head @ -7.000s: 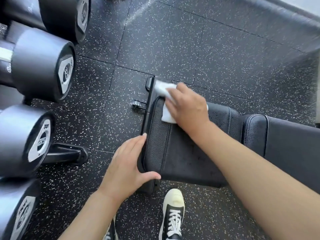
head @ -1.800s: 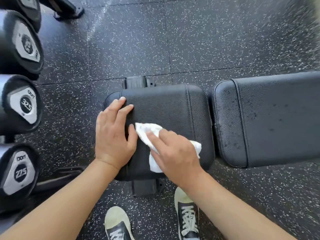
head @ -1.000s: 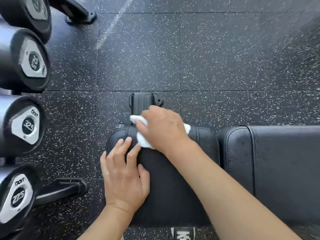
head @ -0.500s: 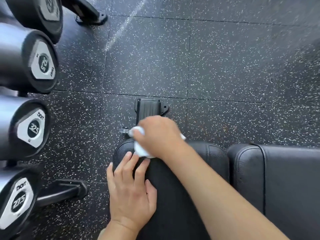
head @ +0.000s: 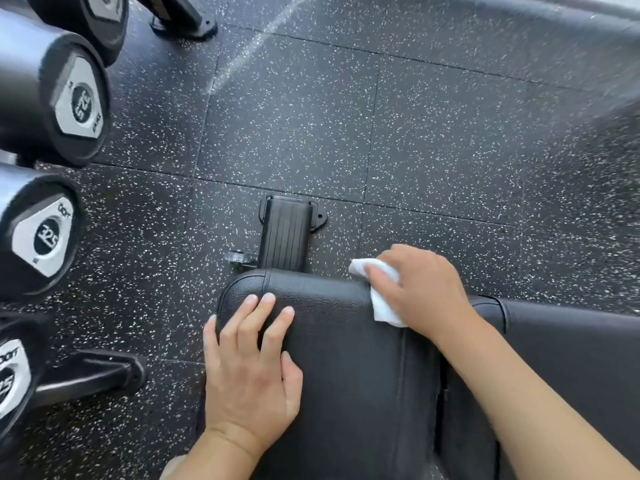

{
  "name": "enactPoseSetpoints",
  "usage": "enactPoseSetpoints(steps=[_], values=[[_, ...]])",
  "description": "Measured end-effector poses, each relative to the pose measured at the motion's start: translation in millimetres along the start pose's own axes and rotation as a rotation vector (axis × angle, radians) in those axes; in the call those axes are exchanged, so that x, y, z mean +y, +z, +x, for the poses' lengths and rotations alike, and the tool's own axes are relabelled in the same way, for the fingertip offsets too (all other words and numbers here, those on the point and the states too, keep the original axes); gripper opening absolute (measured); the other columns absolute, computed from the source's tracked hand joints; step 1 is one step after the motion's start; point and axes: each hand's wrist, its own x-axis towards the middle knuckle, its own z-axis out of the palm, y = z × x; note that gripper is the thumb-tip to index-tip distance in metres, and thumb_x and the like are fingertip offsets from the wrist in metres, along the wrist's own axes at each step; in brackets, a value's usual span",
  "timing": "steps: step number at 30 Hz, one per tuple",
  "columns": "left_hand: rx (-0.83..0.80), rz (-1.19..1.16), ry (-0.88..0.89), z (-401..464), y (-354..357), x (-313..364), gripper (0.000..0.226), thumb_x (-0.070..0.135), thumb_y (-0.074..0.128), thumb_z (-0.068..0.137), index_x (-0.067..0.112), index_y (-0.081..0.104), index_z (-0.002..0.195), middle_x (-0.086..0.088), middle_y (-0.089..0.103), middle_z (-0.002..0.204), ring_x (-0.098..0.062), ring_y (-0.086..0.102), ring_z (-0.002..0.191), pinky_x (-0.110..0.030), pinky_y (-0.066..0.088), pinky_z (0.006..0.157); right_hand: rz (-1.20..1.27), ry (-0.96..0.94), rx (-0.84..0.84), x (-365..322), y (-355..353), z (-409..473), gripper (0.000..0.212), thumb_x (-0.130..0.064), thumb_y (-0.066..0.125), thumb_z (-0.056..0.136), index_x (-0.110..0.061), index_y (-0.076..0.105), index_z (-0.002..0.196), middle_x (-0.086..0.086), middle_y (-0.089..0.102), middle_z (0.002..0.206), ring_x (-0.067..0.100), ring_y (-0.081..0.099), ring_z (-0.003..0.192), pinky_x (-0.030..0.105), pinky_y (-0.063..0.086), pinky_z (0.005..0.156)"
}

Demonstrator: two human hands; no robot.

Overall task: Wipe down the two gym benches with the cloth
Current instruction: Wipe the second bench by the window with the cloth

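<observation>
A black padded bench seat fills the lower middle of the head view, with the bench's longer back pad joining it on the right. My right hand presses a white cloth over the far right corner of the seat pad, fingers curled over it. My left hand lies flat on the seat's near left part, fingers straight and spread toward the far edge.
Several black dumbbells with silver end caps stick out of a rack along the left. The rack's foot lies on the floor by my left hand. The bench's frame foot juts out beyond the seat. Speckled black rubber floor spreads beyond.
My right hand has slid the cloth rightward along the seat's far edge, from the left-middle to the right corner. My left hand has stayed flat on the pad.
</observation>
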Motion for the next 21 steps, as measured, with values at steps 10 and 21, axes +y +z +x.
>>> enactPoseSetpoints(steps=[10,21], values=[[-0.008,-0.029,-0.031,3,-7,2,0.051,0.029,0.051,0.083,0.020,0.054,0.134,-0.010,0.047,0.143,-0.032,0.043,0.142,-0.070,0.031,0.116,0.134,-0.203,0.052,-144,27,43,0.038,-0.053,0.051,0.093,-0.021,0.068,0.080,-0.004,0.063,0.079,0.025,0.061,0.080,0.034,0.042,0.066],[-0.188,-0.123,-0.040,-30,-35,6,0.068,0.031,0.044,0.087,0.023,0.051,0.154,-0.001,0.038,0.168,-0.025,0.032,0.157,-0.066,0.026,0.122,-0.066,-0.059,0.117,-59,6,-4,0.031,-0.049,0.053,0.098,-0.024,0.071,0.093,-0.004,0.063,0.089,0.027,0.061,0.092,0.037,0.043,0.075]])
